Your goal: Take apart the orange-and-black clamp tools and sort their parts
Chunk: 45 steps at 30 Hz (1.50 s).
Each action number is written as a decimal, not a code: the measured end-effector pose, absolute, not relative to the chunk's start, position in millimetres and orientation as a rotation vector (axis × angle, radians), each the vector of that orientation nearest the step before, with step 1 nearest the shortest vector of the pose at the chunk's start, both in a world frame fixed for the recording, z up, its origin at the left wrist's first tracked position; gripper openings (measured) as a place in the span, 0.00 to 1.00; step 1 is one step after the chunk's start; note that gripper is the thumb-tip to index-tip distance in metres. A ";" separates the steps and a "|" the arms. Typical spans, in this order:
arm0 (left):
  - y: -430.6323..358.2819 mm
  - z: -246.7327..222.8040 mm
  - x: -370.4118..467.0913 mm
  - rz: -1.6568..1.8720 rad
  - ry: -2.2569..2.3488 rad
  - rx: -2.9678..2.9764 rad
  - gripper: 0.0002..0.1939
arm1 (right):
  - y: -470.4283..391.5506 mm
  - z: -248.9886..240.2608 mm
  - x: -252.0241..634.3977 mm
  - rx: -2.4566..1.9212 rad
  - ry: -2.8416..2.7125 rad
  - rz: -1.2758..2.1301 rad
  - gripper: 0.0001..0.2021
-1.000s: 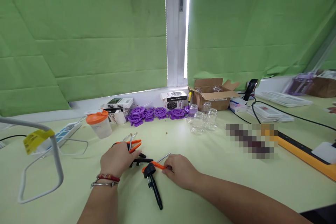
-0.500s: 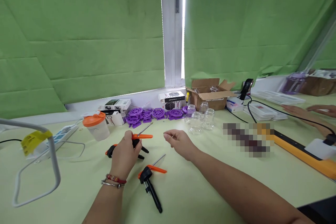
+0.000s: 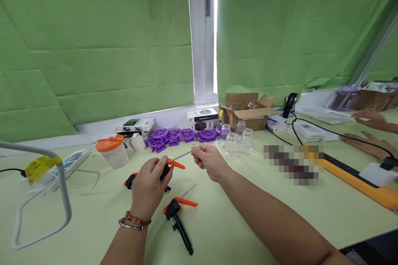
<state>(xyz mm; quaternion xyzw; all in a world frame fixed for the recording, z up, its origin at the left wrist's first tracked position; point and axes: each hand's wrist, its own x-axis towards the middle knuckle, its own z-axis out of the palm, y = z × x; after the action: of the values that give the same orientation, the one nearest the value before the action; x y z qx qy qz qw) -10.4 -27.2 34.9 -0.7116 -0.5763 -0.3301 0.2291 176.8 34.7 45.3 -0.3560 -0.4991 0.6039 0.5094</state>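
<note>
Your left hand (image 3: 151, 186) is closed around the held lever tool (image 3: 176, 164); its orange lever sticks out to the right, but your fingers and palm cover most of the black body. Your right hand (image 3: 214, 161) has thumb and fingertips pinched on the far end of that tool's metal rod (image 3: 182, 156), so the rod's tip is hidden.

Behind your left hand a second lever tool (image 3: 129, 181) shows only an orange and black end. A dark tip pokes out below your fingers; you can't tell which tool it belongs to. Nearer you, the third lever tool (image 3: 182, 227) lies in full view on the table (image 3: 236, 219).

Farther back stand an orange-lidded cup (image 3: 112, 155), overlapping purple plastic parts (image 3: 187, 135) and clear jars (image 3: 231, 147) whose outlines blend together. The open carton (image 3: 255, 121) behind them holds clear items, hard to make out. To the right, pixelation masks a dark object, and another person's hands (image 3: 370, 119) are cut off by the view's edge.
</note>
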 end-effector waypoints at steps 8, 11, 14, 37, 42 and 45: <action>-25.8 36.3 -18.3 -1.176 -1.773 -2.192 0.16 | 41.9 40.3 186.7 -0.717 -1.336 1.532 0.15; -23.2 33.9 -19.5 -1.170 -1.803 -2.202 0.15 | 44.5 35.3 184.6 -0.780 -1.284 1.623 0.16; -22.5 33.7 -18.2 -1.132 -1.842 -2.216 0.13 | 47.0 31.0 180.7 -0.888 -1.256 1.598 0.16; -19.3 37.0 -18.8 -1.017 -2.152 -2.266 0.13 | 64.6 9.7 175.8 -0.874 -1.230 1.619 0.08; -18.5 36.7 -19.0 -1.082 -2.256 -2.341 0.12 | 66.2 8.4 179.0 -0.821 -1.246 1.689 0.12; -18.4 36.4 -18.1 -1.082 -2.241 -2.352 0.12 | 65.8 7.7 177.0 -0.873 -1.259 1.691 0.13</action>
<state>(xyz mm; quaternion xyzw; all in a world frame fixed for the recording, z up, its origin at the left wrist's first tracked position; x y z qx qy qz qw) -18.1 -18.4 36.4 -0.6800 -0.6480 -0.3129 -0.1409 177.0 65.8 7.7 -0.3479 -0.5014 0.6737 0.4167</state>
